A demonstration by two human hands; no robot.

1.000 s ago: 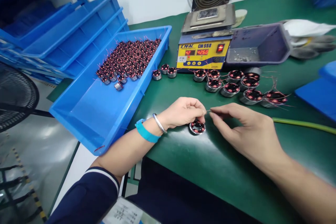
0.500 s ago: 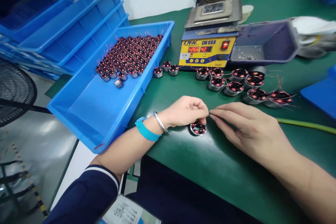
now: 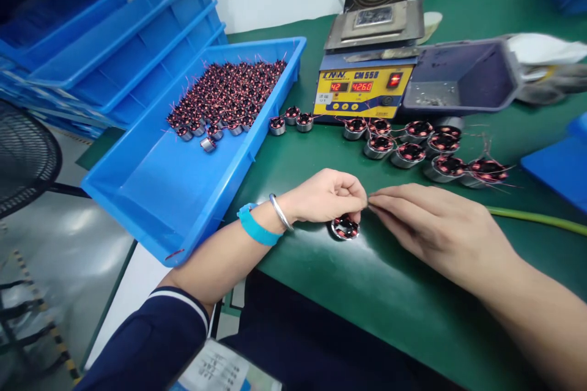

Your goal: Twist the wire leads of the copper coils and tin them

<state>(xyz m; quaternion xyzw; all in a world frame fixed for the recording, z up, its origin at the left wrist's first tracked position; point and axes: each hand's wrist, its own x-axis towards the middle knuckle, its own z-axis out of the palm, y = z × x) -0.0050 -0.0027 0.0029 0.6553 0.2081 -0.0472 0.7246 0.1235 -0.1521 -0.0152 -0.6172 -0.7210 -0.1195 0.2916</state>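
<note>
A small round motor coil [image 3: 345, 228] with a silvery rim and copper windings sits on the green table [image 3: 312, 269]. Over its upper edge is my left hand [image 3: 331, 197], thumb and fingers pinched together; what they grip is too small to make out. My right hand [image 3: 431, 226] comes in from the right, its fingertips pressed together and almost touching those of my left hand. Anything between the right fingertips is hidden or too tiny to name.
A blue tray [image 3: 151, 208] at left holds many coils. Several loose coils [image 3: 408, 154] stand before a yellow soldering unit [image 3: 358, 93]. Beside it is a grey bin [image 3: 481, 73]. A green hose [image 3: 536, 217] lies at right, and a fan [image 3: 27, 159] stands far left.
Both hands keep nearly the same pose near the coil, with a very slight shift. The red digits on the yellow unit read differently.
</note>
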